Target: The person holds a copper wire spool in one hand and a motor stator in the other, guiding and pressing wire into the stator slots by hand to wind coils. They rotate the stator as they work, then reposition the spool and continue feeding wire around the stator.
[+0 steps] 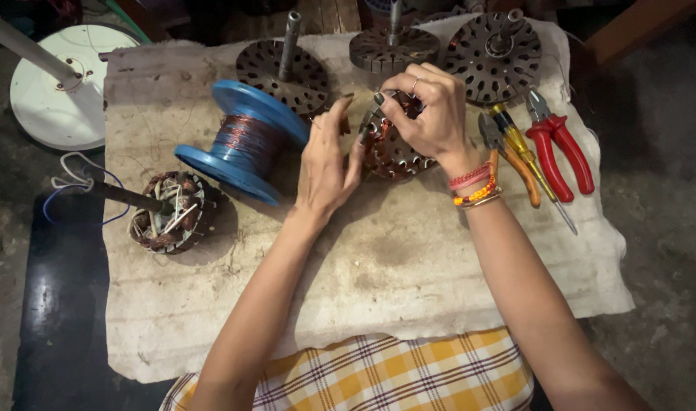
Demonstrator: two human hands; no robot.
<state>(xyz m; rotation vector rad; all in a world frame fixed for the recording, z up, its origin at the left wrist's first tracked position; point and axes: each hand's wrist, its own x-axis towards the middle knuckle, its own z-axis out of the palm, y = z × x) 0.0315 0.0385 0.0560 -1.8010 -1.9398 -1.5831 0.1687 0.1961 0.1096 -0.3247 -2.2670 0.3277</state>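
- Both hands work on a slotted stator core (393,152), which sits on the pale cloth mat (409,266) a little back of its middle, toward the far edge.
- The right hand (431,114) curls over the top of the core, fingers bent and pinched at its upper rim; whether they grip wire or only the metal, I cannot tell.
- The left hand (325,164) lies flat and spread against the core's left side, fingers pointing away from the person, nothing clasped in it.
- Just left of that hand, a blue spool (245,144) of copper wire lies tilted on its side.
- Nearer the mat's left edge rests a wound stator (173,211) on a dark shaft, with white and blue leads trailing off the cloth.
- Along the far edge stand three more bare cores (283,72) on shafts.
- By the right edge lie red-handled pliers (557,148), orange-handled pliers (511,156) and a yellow screwdriver (530,164), side by side.
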